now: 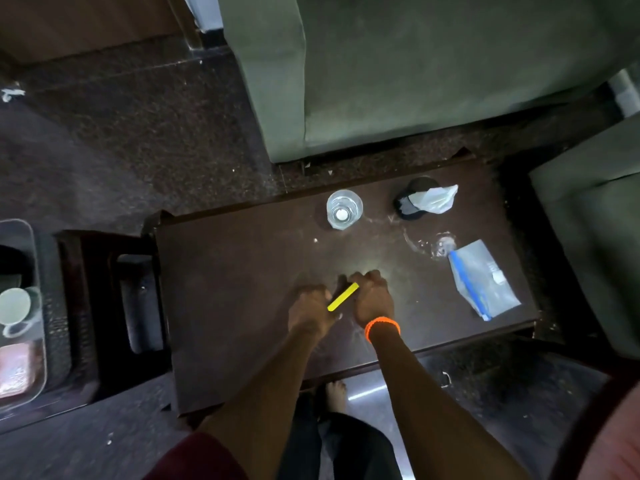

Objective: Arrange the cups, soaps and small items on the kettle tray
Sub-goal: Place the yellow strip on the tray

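Note:
Both hands meet over the middle of a dark wooden table [242,271]. A thin yellow stick-like item [343,296] runs between them; my left hand [313,308] grips its near end and my right hand [372,299], with an orange band on the wrist, grips its far end. A clear glass [344,208] stands upright at the table's far side. A second clear glass [438,244] lies on its side to the right. The clear tray [33,244] sits at the far left edge, holding a white cup [14,306] and a pink packet [15,368].
A plastic pouch with a blue strip [483,280] lies at the table's right. A dark round object with a crumpled plastic wrapper [424,199] stands at the far right. A dark side stand [114,299] sits left of the table. Green sofas [433,71] flank the far and right sides.

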